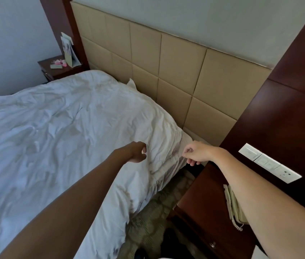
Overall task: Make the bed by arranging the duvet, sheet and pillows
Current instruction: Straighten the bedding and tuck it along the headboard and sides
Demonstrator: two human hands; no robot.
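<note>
A wrinkled white duvet (69, 131) covers the bed up to the headboard and hangs over the near side. A white pillow corner (132, 84) sticks out from under it at the headboard. A strip of pale sheet (187, 139) shows beside the duvet's near top corner. My left hand (138, 151) hovers just over that corner, fingers loosely curled, with nothing in it. My right hand (194, 153) is a short way to its right, beside the duvet's edge, fingers also loosely curled and holding nothing.
A padded beige headboard (176, 71) runs behind the bed. A dark wooden nightstand (204, 193) with a telephone (234, 206) stands close on the right, below a white switch panel (269, 162). Patterned carpet (159, 206) fills the narrow gap. A far nightstand (60, 69) holds cards.
</note>
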